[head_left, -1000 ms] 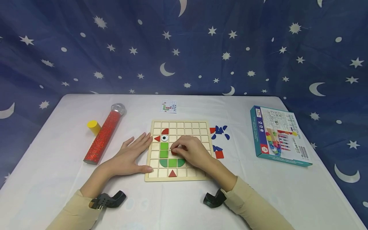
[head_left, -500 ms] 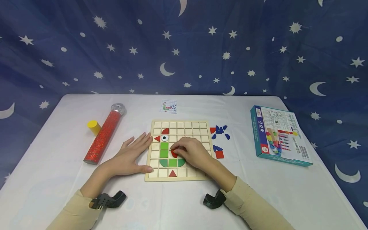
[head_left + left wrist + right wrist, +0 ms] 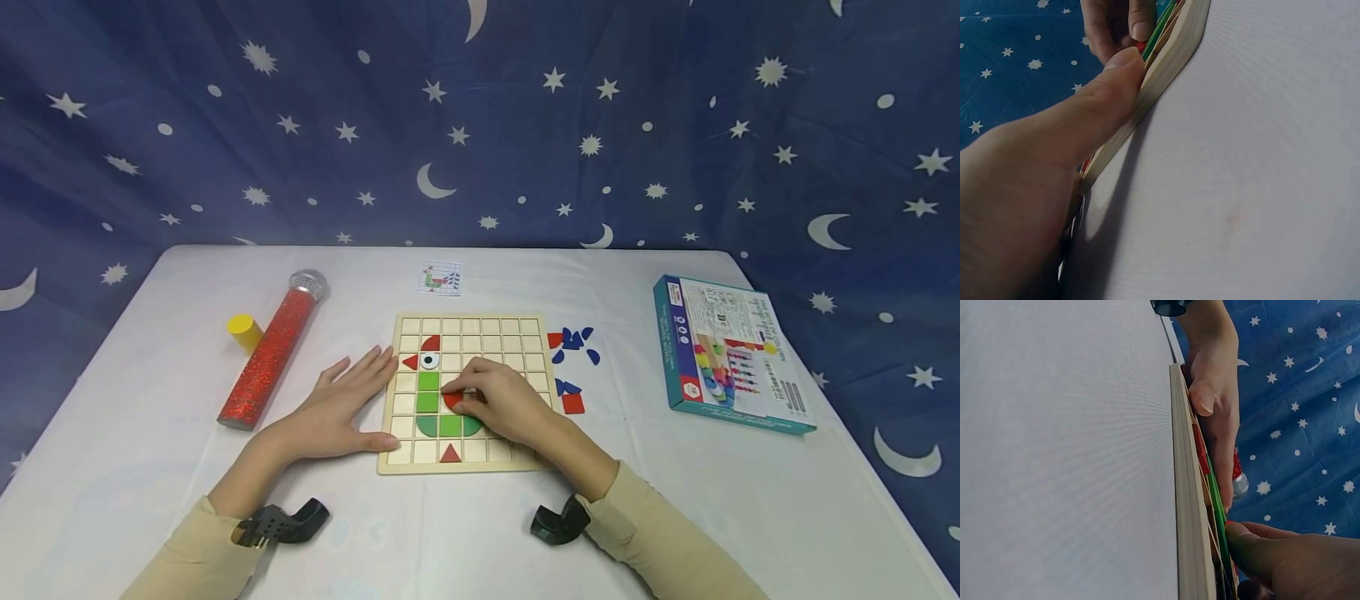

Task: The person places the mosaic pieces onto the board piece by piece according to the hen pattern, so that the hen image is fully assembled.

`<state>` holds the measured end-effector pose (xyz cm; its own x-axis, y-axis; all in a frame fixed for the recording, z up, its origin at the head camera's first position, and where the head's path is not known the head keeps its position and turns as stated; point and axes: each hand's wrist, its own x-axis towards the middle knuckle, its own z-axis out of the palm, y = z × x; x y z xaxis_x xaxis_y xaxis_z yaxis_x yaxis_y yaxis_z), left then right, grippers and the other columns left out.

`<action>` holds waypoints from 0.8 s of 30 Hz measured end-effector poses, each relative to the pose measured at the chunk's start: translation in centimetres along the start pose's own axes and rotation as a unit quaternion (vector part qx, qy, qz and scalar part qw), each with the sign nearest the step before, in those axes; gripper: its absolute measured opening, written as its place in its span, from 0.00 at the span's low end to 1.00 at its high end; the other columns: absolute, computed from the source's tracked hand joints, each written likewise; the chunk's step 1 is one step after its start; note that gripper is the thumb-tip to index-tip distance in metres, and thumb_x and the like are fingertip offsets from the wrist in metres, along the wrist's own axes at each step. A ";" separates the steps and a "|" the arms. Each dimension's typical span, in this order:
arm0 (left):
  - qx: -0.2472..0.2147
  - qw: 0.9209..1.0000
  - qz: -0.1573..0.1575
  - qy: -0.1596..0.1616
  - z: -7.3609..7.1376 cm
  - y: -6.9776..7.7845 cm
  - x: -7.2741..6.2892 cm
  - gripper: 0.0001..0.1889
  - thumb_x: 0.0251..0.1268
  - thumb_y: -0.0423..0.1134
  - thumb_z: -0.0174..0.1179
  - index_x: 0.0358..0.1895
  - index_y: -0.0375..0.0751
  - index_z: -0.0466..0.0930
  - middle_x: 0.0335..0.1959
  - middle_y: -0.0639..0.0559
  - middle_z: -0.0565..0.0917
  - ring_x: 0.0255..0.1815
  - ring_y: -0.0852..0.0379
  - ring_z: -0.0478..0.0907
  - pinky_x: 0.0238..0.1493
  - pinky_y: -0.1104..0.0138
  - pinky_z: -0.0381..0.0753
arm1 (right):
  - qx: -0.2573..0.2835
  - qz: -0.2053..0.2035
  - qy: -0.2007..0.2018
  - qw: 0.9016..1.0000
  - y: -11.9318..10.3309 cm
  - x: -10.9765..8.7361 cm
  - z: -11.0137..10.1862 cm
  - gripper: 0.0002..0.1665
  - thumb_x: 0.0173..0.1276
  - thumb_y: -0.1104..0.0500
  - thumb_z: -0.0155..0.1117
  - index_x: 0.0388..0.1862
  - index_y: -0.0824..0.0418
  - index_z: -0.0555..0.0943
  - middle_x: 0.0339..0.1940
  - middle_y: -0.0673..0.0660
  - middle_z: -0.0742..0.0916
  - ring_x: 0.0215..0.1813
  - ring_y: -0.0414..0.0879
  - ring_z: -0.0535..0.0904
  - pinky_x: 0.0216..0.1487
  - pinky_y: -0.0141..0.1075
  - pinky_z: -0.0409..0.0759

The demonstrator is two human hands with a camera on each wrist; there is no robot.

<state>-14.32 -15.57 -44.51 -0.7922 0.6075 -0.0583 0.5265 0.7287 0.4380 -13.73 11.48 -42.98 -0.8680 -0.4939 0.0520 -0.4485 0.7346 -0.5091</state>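
Observation:
A pale wooden grid board [image 3: 517, 326] lies on the table. My left hand [image 3: 341, 412] rests along its left edge with fingers spread; in the left wrist view, the thumb [image 3: 1100, 97] lies against the rim. Over the board's middle, my right hand [image 3: 506, 400] pinches a red rounded tile [image 3: 452, 401] between thumb and forefinger, partly hiding it. That tile sits just right of a green square tile [image 3: 427, 402] and above another green square [image 3: 450, 426]. Around them are green rounded tiles [image 3: 426, 426], a red triangle [image 3: 450, 453] and a round eye tile [image 3: 429, 360].
Blue and red loose tiles [image 3: 572, 404] lie right of the board. A small picture card [image 3: 439, 278] is behind it. At left are a red glittery microphone [image 3: 273, 358] and a yellow cylinder [image 3: 244, 332]; a teal-edged box [image 3: 731, 354] lies at right.
My right hand has shifted slightly left and down with the red tile, and more of the tile now shows between thumb and forefinger. The left hand has stayed still.

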 end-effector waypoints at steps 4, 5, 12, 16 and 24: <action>0.001 1.000 0.002 0.003 0.0 0.0 0.0 0.58 0.46 0.73 0.59 0.76 0.42 0.48 0.79 0.49 0.45 0.79 0.48 0.39 0.74 0.46 0.37 | -0.005 -0.002 0.002 1.000 -0.1 0.0 -0.1 0.15 0.63 0.54 0.67 0.50 0.47 0.85 0.41 0.43 0.82 0.39 0.35 0.75 0.43 0.29 0.75; 0.002 1.000 0.002 0.004 0.0 -0.1 0.0 0.58 0.46 0.73 0.59 0.76 0.42 0.48 0.79 0.50 0.45 0.79 0.48 0.39 0.74 0.46 0.37 | -0.007 -0.001 0.005 1.000 -0.1 0.0 -0.1 0.15 0.62 0.54 0.67 0.50 0.47 0.85 0.41 0.43 0.83 0.39 0.35 0.75 0.43 0.29 0.76; 0.004 1.000 -0.002 0.004 0.0 -0.1 0.0 0.58 0.46 0.74 0.58 0.76 0.42 0.48 0.79 0.51 0.45 0.79 0.48 0.38 0.74 0.47 0.37 | -0.026 0.011 0.030 0.999 -0.3 -0.1 -0.1 0.11 0.60 0.52 0.70 0.43 0.48 0.85 0.41 0.44 0.86 0.40 0.37 0.76 0.47 0.33 0.77; 0.001 1.000 -0.002 0.006 0.1 -0.1 0.0 0.58 0.46 0.74 0.58 0.76 0.43 0.48 0.79 0.51 0.45 0.79 0.49 0.38 0.74 0.47 0.37 | -0.034 0.014 0.032 0.999 -0.3 -0.1 0.0 0.10 0.60 0.51 0.69 0.42 0.47 0.86 0.41 0.43 0.85 0.43 0.37 0.78 0.49 0.33 0.78; 0.000 1.000 -0.002 0.006 0.3 -0.2 0.0 0.59 0.45 0.75 0.58 0.76 0.43 0.48 0.79 0.51 0.46 0.79 0.49 0.38 0.74 0.47 0.37 | -0.045 0.017 0.029 0.998 -0.2 -0.2 0.1 0.11 0.60 0.50 0.69 0.42 0.47 0.88 0.38 0.41 0.83 0.40 0.35 0.76 0.44 0.30 0.77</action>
<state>-14.31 -15.61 -44.91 -0.7983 0.6002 -0.0489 0.5231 0.7314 0.4375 -13.44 11.39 -42.96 -0.8927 -0.4419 0.0879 -0.4338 0.7903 -0.4326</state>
